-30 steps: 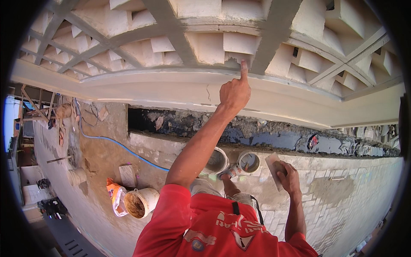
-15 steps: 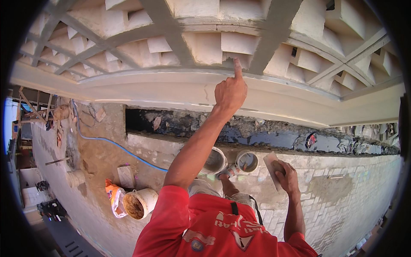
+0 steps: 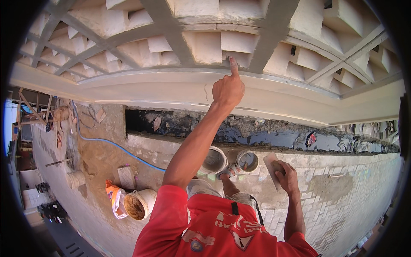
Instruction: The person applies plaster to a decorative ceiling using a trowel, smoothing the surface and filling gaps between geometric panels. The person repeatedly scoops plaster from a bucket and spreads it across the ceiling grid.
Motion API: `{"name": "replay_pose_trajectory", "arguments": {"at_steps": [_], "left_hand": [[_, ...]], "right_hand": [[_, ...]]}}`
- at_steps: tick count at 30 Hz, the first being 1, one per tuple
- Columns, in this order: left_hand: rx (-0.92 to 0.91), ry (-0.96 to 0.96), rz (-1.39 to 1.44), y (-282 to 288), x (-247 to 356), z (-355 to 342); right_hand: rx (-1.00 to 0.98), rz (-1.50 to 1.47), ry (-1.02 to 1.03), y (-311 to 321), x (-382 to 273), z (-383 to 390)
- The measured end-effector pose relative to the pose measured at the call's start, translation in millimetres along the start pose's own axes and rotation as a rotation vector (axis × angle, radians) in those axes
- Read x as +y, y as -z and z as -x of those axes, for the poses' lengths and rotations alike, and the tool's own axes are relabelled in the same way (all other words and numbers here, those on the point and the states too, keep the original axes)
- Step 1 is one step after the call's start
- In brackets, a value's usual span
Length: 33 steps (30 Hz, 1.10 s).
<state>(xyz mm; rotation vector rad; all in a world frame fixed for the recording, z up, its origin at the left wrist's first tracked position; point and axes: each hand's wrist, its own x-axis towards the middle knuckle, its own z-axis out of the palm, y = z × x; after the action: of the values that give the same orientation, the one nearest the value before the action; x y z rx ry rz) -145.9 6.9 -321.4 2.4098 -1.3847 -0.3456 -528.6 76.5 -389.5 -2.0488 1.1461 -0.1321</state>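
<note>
My left hand is raised to the pale lattice wall. Its index finger is stretched out and the other fingers are curled in. The fingertip rests at the lower part of a recess, beside a small grey smear. Nothing shows in this hand. Lower and to the right, my right hand grips a plastering trowel, its flat blade tilted up and apart from the wall. The trowel's handle is mostly covered by my fingers.
Two buckets, one wider and one smaller, stand by my feet. A drain trench with dark water runs below the wall. At left are a blue hose, a bucket of brown material and an orange-white sack.
My left hand has shifted slightly left, its fingertip moving along the recess. Less of the grey smear shows right of the fingertip. My right hand and the trowel have stayed in place.
</note>
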Motion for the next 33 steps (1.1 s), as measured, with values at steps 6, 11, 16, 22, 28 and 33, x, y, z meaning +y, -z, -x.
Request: {"name": "replay_pose_trajectory", "arguments": {"at_steps": [6, 11, 16, 22, 28, 33], "left_hand": [[-0.010, -0.118, -0.033, -5, -9, 0], [0.041, -0.038, 0.056, -3, -8, 3], [-0.036, -0.197, -0.008, -5, -3, 11], [0.213, 0.188, 0.484, -22, -21, 44], [0.282, 0.341, 1.166, -10, -12, 28], [0.324, 0.400, 1.351, -7, -4, 3]], "right_hand": [[-0.001, 0.016, 0.013, 0, -3, 3], [-0.002, -0.002, 0.005, -1, -5, 4], [-0.017, 0.032, -0.009, -2, -10, 2], [-0.018, 0.039, 0.024, -4, -9, 2], [-0.033, 0.028, 0.010, -3, -8, 1], [-0.024, 0.046, 0.023, -2, -4, 2]]}}
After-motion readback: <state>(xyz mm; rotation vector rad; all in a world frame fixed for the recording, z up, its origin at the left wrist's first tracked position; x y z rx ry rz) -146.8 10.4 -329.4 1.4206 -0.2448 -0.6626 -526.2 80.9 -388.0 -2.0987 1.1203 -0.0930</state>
